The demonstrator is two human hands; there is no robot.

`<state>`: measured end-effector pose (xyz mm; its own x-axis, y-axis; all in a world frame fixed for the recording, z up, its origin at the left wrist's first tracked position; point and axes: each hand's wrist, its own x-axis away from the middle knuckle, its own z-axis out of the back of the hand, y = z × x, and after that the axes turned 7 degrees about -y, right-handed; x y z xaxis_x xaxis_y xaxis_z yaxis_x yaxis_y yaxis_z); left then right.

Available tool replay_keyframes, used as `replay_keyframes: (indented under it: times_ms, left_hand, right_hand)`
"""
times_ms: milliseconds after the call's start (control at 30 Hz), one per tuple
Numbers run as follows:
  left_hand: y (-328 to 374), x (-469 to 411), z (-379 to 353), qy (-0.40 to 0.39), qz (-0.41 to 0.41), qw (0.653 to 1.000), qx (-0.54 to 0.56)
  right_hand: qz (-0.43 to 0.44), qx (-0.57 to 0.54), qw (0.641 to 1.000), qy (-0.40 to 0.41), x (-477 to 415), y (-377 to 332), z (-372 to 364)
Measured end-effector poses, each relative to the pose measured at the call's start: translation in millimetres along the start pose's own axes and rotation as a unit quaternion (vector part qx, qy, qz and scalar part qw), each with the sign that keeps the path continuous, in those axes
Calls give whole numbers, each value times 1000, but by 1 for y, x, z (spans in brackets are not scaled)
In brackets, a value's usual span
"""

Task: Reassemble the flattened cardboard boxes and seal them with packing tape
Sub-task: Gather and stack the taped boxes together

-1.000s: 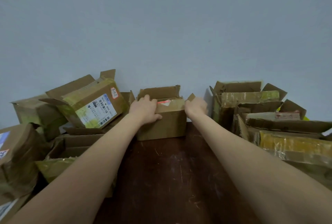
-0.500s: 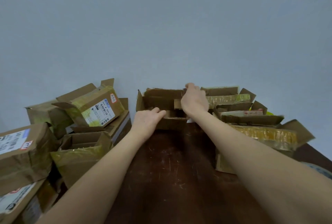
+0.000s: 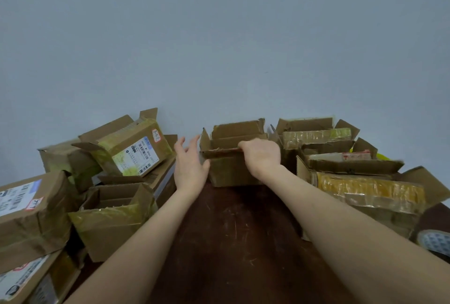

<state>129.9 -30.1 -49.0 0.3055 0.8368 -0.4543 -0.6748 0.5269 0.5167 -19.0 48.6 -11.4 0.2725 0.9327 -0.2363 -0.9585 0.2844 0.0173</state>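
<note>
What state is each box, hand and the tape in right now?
Centre box: upright, top flaps open.
Right hand: gripping the centre box's near flap.
Left hand: open, fingers spread, at the box's left side.
Labelled box: tilted on the left pile.
Front-left box: open.
Tape roll: lying at right edge, untouched.

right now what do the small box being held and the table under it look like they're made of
Small box: brown corrugated cardboard, matte, with creased flaps and ragged torn edges. Table: probably dark reddish wood or a wood veneer, slightly glossy, with pale scratches across it.
</note>
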Motion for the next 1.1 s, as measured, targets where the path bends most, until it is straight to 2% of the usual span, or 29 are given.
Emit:
replay_keyframes:
  times_ms: [67, 133, 200, 400, 533, 667, 800, 867, 1000, 1100]
  left_hand:
    - [0, -11, -10, -53, 70, 994, 66]
    - [3, -18, -25, -126, 123, 974, 139]
    - [6, -18, -40, -174, 129, 955, 202]
    - [9, -10, -53, -174, 103, 959, 198]
    - [13, 0, -42, -194, 79, 968, 138]
    - [23, 18, -14, -182, 82, 978, 59]
    - [23, 45, 33, -138, 27, 990, -18]
    - [15, 57, 55, -108, 12, 993, -47]
    - [-4, 79, 105, -13, -14, 995, -98]
    - [-23, 75, 142, 48, 16, 994, -95]
  right_hand:
    - [-12, 8, 1000, 21, -12, 4, -1]
    - [-33, 17, 999, 4, -19, 7, -7]
    - [-48, 29, 998, -16, -21, 6, -12]
    - [-86, 105, 991, -7, -22, 15, -7]
    - [-61, 72, 995, 21, -6, 3, -9]
    - [-36, 18, 999, 18, 14, -22, -1]
    - [-22, -24, 999, 23, 34, -47, 9]
    - [-6, -81, 996, 20, 42, -66, 14]
    - [-10, -288, 957, -20, 51, -117, 20]
    - [0, -362, 931, -41, 50, -150, 21]
